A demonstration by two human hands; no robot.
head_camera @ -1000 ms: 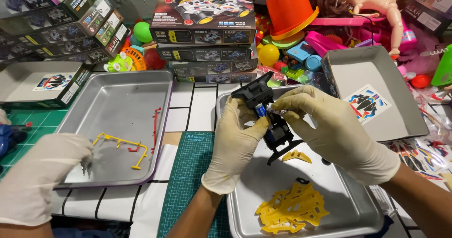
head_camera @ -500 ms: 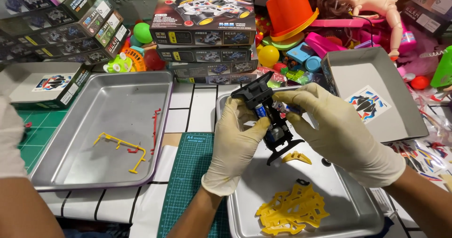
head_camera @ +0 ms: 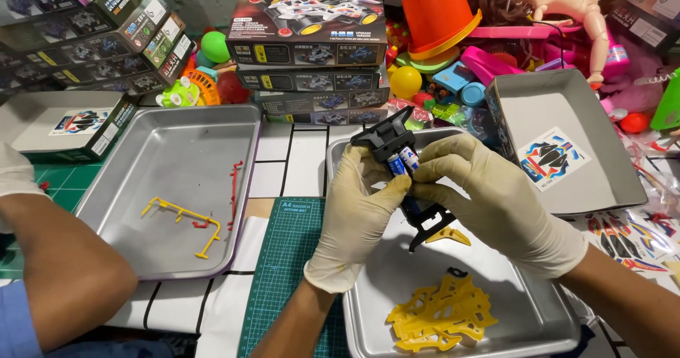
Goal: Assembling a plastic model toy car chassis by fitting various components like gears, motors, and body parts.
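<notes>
In the head view, both gloved hands meet over the right metal tray (head_camera: pixel 538 315) on the worktop. The left hand (head_camera: pixel 358 213) wraps closed around the lower side of a black toy car chassis (head_camera: pixel 400 160), thumb up against its edge, while the right hand (head_camera: pixel 496 202) closes its grip on the chassis from the other side, fingers (head_camera: pixel 443 163) curled over the top. 2 blue-and-white batteries (head_camera: pixel 402 161) sit in the chassis between the fingertips. The chassis is tilted, held above the tray. Just below it lies a small yellow piece (head_camera: pixel 448 236), and nearer the front a yellow body part (head_camera: pixel 439 312). Another person's bare forearm (head_camera: pixel 64 266) rests by the left tray (head_camera: pixel 134 181), which holds a yellow sprue (head_camera: pixel 184 220) and a red sprue (head_camera: pixel 234 188).
</notes>
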